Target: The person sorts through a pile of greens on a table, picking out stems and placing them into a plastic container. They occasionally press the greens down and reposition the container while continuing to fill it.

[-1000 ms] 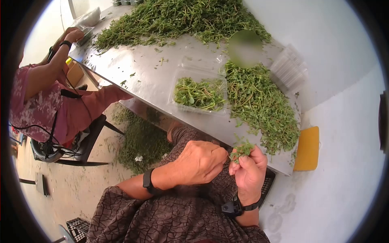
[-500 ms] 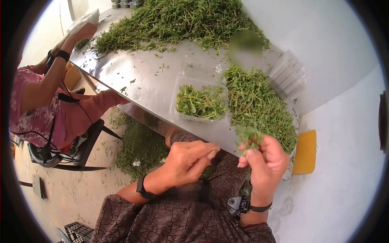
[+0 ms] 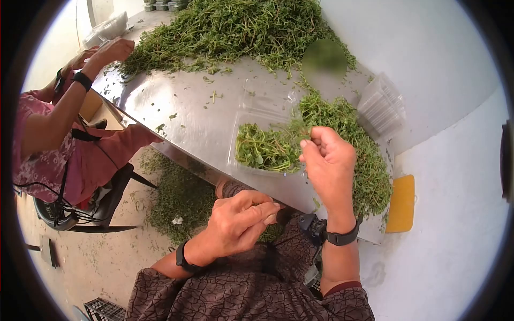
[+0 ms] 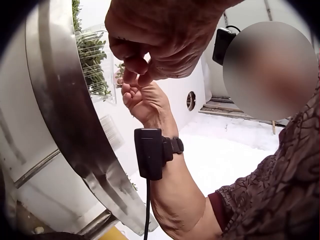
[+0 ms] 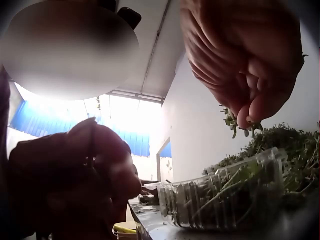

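My right hand (image 3: 333, 160) pinches a small bunch of leafy green sprigs (image 5: 231, 123) between thumb and fingers. It hangs over the right side of an open clear plastic container (image 3: 231, 151), which holds a layer of the same greens (image 3: 263, 145). In the right wrist view the sprigs poke out below the fingertips, above the container rim (image 5: 272, 152). My left hand (image 3: 238, 222) is near my lap in front of the table edge, its fingers curled and thumb against the index finger. Nothing shows between those fingertips.
A loose heap of greens (image 3: 369, 176) lies right of the container, and a larger pile (image 3: 235, 32) covers the table's far end. Stacked clear containers (image 3: 381, 104) lean by the wall. A yellow board (image 3: 401, 203) stands beyond the table's right edge. Another person (image 3: 53, 128) sits at left.
My right hand has moved from beside my left hand, forward and up to the container, carrying the sprigs. The left hand has come away from the bunch and drawn back slightly left.
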`<control>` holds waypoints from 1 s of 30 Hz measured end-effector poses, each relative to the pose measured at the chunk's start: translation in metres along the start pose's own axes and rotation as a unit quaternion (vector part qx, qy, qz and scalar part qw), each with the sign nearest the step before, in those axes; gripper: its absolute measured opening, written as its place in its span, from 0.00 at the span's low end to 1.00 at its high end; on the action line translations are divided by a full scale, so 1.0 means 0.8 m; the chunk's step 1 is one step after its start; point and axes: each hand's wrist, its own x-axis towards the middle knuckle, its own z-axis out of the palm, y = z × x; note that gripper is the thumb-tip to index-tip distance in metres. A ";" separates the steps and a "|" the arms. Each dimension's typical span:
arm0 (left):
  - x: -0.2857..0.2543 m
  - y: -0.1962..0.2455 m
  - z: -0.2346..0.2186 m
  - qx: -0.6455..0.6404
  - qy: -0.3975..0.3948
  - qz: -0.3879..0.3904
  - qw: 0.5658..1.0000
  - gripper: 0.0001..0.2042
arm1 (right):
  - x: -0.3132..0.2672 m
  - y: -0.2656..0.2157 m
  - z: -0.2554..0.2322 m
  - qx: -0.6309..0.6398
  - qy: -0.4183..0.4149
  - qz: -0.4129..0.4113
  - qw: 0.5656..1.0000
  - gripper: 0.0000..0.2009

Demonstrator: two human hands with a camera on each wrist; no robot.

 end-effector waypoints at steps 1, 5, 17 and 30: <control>0.000 -0.001 0.000 0.001 0.004 0.002 1.000 0.14 | 0.001 0.000 0.003 -0.001 -0.020 0.049 0.999 0.06; 0.003 -0.005 -0.002 0.000 0.029 -0.005 1.000 0.12 | -0.003 -0.006 0.008 0.044 -0.002 0.074 0.996 0.10; 0.038 -0.013 -0.026 0.047 0.098 0.021 0.994 0.12 | -0.010 0.004 -0.010 -0.170 -0.059 -0.247 0.952 0.18; 0.077 -0.041 -0.016 0.177 0.089 0.112 0.974 0.16 | -0.011 0.012 0.004 -0.324 -0.085 -0.233 0.913 0.15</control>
